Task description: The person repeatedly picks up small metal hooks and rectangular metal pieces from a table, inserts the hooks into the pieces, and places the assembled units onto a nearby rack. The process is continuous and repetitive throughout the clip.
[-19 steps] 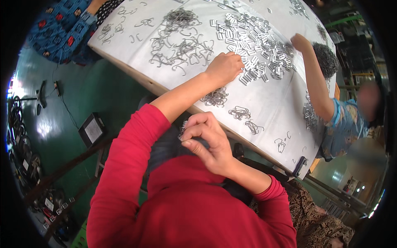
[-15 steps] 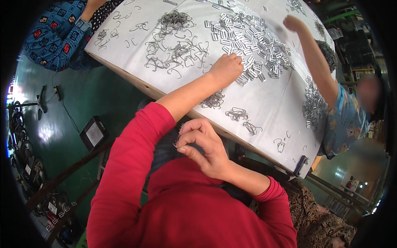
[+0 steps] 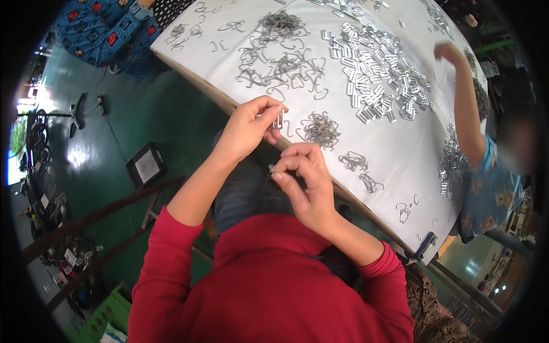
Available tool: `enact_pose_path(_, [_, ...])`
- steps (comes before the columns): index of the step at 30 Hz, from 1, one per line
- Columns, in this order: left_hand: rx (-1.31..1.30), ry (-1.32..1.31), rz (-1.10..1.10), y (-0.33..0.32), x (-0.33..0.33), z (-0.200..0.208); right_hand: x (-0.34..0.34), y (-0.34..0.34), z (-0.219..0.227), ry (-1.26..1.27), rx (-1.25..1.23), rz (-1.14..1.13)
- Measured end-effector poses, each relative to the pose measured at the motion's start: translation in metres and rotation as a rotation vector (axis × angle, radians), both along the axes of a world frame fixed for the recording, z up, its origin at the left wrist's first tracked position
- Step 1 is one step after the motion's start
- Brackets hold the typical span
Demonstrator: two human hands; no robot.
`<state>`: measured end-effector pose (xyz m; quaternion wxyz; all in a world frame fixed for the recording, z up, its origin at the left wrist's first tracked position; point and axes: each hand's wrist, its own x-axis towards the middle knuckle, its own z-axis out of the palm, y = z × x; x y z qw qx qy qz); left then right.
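My left hand is closed in a pinch on a flat silver metal slide buckle, held up at the table's near edge. Lower and to the right, over my lap, my right hand pinches a small metal piece between thumb and fingers; its exact shape is too small to make out. A heap of bent wire hooks lies on the table just beyond my hands. Farther back spreads a large pile of silver slide buckles, and to its left a loose scatter of wire hooks.
The white-covered table runs diagonally, its wooden edge near me. At the right, a co-worker's arm reaches over it. Another person in a blue patterned sleeve is at far left. A black clamp-like block sits at the right corner.
My left hand has come back from the buckle pile toward my right hand, bringing a slide buckle. The whole view has shifted, with the table now farther right and up.
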<state>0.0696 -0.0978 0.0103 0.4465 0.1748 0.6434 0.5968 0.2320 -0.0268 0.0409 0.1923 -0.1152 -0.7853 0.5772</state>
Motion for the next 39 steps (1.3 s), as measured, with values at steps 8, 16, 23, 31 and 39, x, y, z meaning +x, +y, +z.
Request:
enact_pose_path(8, [0.218,0.067,0.158,-0.05,0.027,0.023,-0.018,-0.009,-0.018,-0.017,-0.027,-0.083])
enact_pose_path(16, [0.204,0.23,0.373,-0.059,0.045,0.028,-0.031,-0.015,-0.019,-0.025,0.04,-0.134])
enact_pose_path(23, [0.138,0.766,0.421,-0.061,0.044,0.018,-0.038,-0.018,-0.032,-0.011,-0.024,-0.144])
enact_pose_path(31, [0.141,0.625,0.392,-0.071,0.041,0.017,-0.051,0.081,-0.062,-0.248,0.269,-0.199])
enact_pose_path(39, [0.184,0.605,0.425,-0.083,0.042,0.018,-0.095,0.158,-0.063,-0.521,0.557,-0.238])
